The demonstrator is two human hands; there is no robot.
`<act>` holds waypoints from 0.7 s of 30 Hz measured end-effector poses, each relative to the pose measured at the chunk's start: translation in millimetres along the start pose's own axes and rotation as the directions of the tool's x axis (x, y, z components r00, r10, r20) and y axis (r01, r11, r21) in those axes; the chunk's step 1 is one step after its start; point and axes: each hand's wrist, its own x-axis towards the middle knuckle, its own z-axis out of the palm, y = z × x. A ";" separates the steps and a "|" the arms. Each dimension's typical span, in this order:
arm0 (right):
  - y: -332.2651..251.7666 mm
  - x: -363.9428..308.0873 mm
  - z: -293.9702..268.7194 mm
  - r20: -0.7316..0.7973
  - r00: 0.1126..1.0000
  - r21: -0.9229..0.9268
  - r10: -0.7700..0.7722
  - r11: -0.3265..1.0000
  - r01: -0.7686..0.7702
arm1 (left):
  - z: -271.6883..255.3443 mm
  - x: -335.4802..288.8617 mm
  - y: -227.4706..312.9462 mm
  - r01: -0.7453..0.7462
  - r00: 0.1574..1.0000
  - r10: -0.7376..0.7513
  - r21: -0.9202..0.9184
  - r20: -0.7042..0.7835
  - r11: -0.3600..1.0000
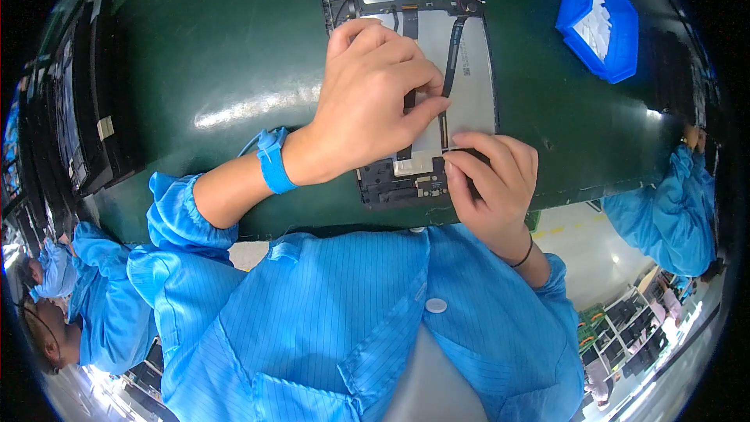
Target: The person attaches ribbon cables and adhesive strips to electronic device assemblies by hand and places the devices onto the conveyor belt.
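Note:
An opened tablet [478,86] lies on the green tabletop, its inner side up, showing pale battery surfaces and black boards at both ends. A long black flex cable [453,55] runs down its right half. My left hand [373,82] reaches over the tablet, thumb and index finger pinched on that cable about midway. My right hand [496,180] is at the tablet's lower right edge, thumb and index tips close together at the cable's lower end. Whatever lies between those tips is too small to make out. A second dark cable [410,23] is partly hidden beneath my left hand.
A blue bin [623,55] with white scraps [595,27] stands at the far right of the green table [219,55]. A blue strap [273,162] circles my left wrist. Blue-clad people sit at the left [113,305] and right [664,207]. Dark racks line the left edge.

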 end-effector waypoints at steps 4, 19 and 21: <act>-0.4 0.3 1.7 -0.006 1.000 0.010 -0.002 1.000 0.002 | 0.6 -0.7 -2.0 -0.015 1.000 0.015 0.023 -0.002 1.000; 0.2 -0.7 2.5 -0.018 1.000 0.014 -0.001 1.000 0.001 | 1.0 -1.3 -0.7 -0.031 1.000 0.031 0.059 0.000 0.998; -0.4 0.1 1.4 -0.015 1.000 0.015 0.000 1.000 0.001 | 1.1 -1.7 -0.7 -0.032 0.999 0.032 0.064 -0.003 0.997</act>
